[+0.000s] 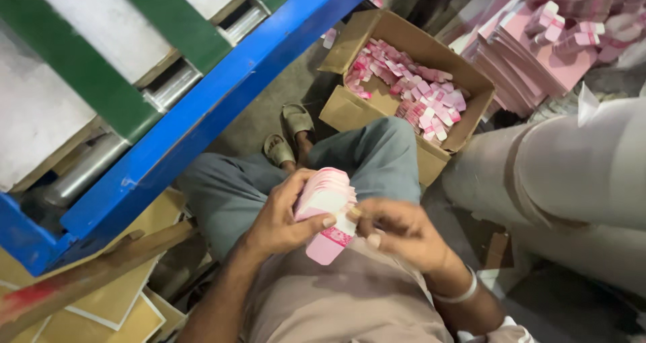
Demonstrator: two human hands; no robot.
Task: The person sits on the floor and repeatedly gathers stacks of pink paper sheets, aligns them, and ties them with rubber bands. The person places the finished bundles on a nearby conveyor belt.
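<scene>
Left hand (281, 215) curls tight around a stack of pink cards (324, 205) over the lap — right hand (397, 232), at 3 o'clock, pinches the stack's edge. Farther, at 1 o'clock, a cardboard box (350, 107) holds pink card bundles (417, 90).

Left hand (286, 216) curled closed, thumb forward, right hand (397, 230) pinching beside it, forearms bent inward
</scene>
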